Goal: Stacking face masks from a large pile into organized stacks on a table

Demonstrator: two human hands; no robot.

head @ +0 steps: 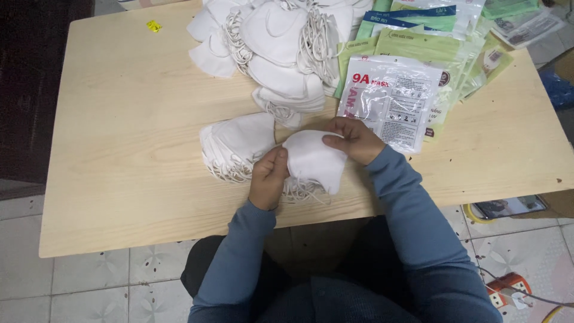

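Observation:
Both hands hold a small stack of white folded face masks (312, 160) just above the near half of a light wooden table (125, 149). My left hand (269, 177) pinches the stack's left edge. My right hand (354, 140) grips its upper right edge. White ear loops dangle below the stack. Just left of my hands lies another small pile of white masks (234, 146). A clear and white plastic mask pouch (391, 101) lies flat right behind my right hand.
A large heap of white masks (278, 42) sits at the table's far middle. Several green and white pouches (442, 45) fan out at the far right. A power strip (505, 287) lies on the tiled floor at the lower right.

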